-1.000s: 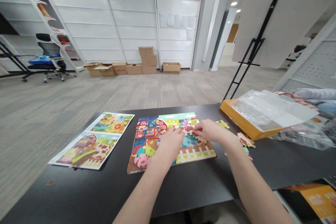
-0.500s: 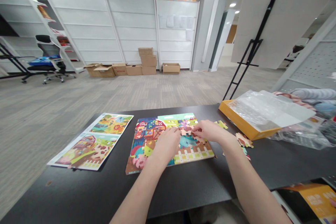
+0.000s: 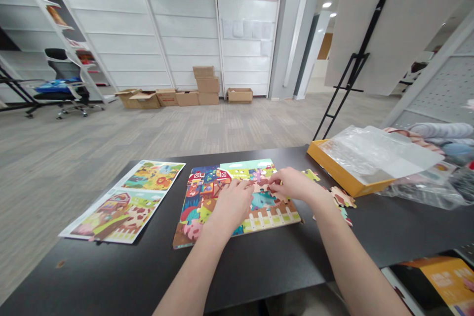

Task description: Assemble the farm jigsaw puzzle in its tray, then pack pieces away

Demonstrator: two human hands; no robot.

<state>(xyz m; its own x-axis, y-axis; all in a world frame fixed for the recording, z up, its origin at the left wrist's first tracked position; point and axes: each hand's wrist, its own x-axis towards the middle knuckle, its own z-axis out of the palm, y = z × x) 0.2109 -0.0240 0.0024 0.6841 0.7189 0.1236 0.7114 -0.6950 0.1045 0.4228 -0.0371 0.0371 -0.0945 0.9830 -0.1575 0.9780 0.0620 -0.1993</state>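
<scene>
A jigsaw puzzle (image 3: 276,217) with a farm picture lies on the black table, with brown-and-white pieces and a blue patch in its middle. My left hand (image 3: 237,200) rests over its centre, fingers stretched out and tips touching the pieces. My right hand (image 3: 291,182) bends over its right side, thumb and fingers pinched on a brown-and-white puzzle piece (image 3: 264,186); the fingers partly hide this piece. Loose puzzle pieces (image 3: 343,197) lie to the right, partly behind my right forearm.
A printed picture sheet (image 3: 126,202) lies on the left of the black table (image 3: 122,276). On the right stands a yellow box (image 3: 333,165) with clear plastic in it, beside crumpled plastic bags (image 3: 425,190). An easel (image 3: 350,74) and cardboard boxes (image 3: 177,98) stand beyond.
Both hands stay at nearly the same spots on the puzzle; the right fingers have shifted slightly. The whole view has moved a little.
</scene>
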